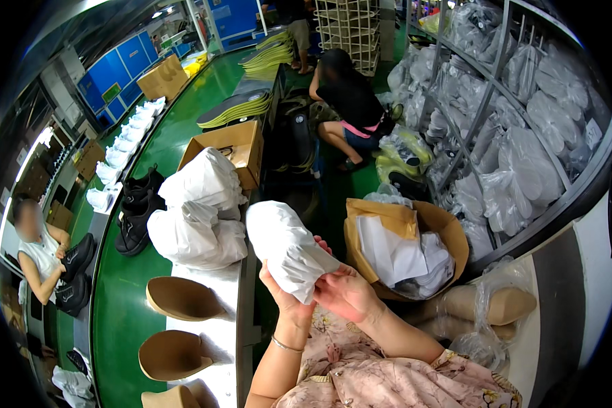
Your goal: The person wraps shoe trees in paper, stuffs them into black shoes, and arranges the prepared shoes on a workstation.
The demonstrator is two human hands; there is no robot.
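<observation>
In front of my body, both hands hold a rounded, shoe-shaped bundle in a white wrapper [279, 238]; what is inside is hidden. My left hand [289, 296] grips its lower end from beneath. At the right side, the fingers of my right hand [352, 292] are closed on the loose, gathered end of the wrapper. Close by on the bench to the left lie similar white wrapped bundles, a far one [200, 178] and a nearer one [200, 234]. Nearer to me are brown, shoe-shaped forms, one [182, 298] and another [173, 355].
Black shoes [137, 211] stand beside the wrapped bundles on the green conveyor [126, 285]. An open carton [248, 160] sits behind them. To the right are a brown paper bag [452, 231] and a rack of plastic-bagged items [523, 183]. A person [347, 102] crouches ahead; another [41, 251] handles shoes at left.
</observation>
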